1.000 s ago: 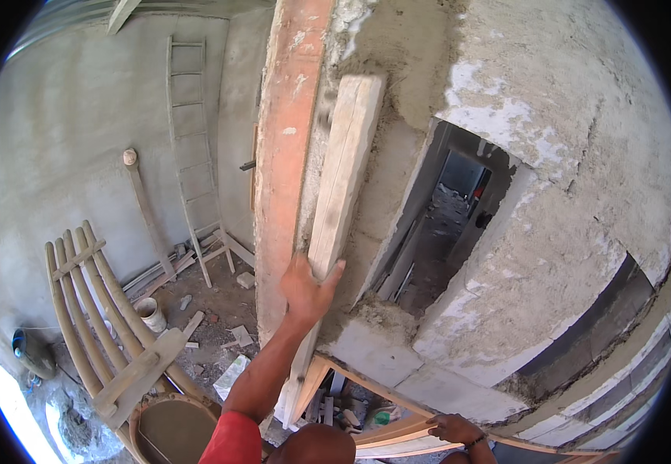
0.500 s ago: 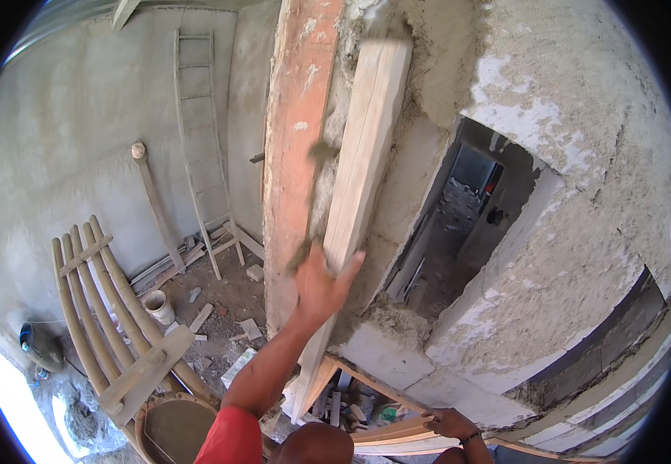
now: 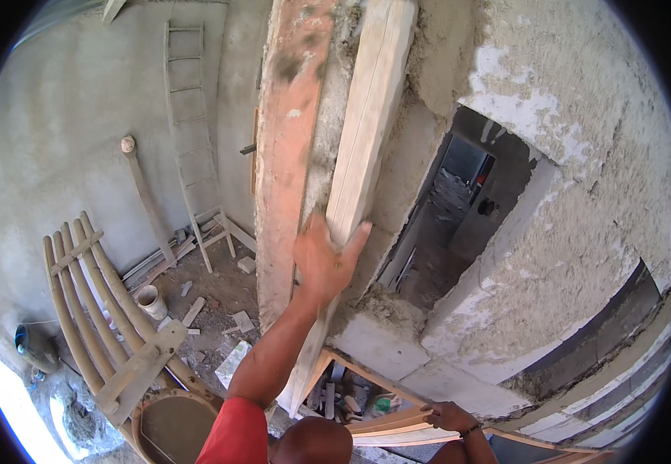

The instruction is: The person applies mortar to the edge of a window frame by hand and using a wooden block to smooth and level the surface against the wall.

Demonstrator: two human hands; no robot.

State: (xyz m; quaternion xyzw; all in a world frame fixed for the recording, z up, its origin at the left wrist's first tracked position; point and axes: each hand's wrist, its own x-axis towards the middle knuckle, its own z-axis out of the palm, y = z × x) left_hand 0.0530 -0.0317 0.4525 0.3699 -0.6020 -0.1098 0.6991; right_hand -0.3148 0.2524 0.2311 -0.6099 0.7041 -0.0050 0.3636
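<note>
My left hand [image 3: 322, 255], at the end of a red-sleeved arm, is closed round a long pale wooden board [image 3: 370, 116], thumb on its right side. The board stands steeply against a rough mortared strip of wall [image 3: 327, 124] beside an orange-painted plank [image 3: 293, 116]. Dark blurred clumps, apparently mortar, show in front of that plank. Low on the right, my right hand [image 3: 450, 417], with a dark band at the wrist, has its fingers bent over the edge of a wooden beam [image 3: 389, 424]; its fingertips are partly hidden.
A rough wall opening [image 3: 459, 209] lies to the right. At lower left are a round tub of grey mix [image 3: 177, 429], a bench of poles [image 3: 92, 301] and a bucket [image 3: 150, 300]. A ladder [image 3: 188, 139] leans on the far wall. Rubble covers the floor [image 3: 215, 309].
My left hand and the board have moved up; the board's top now passes the upper edge of view. The dark clumps have changed place. My right hand stays at the beam.
</note>
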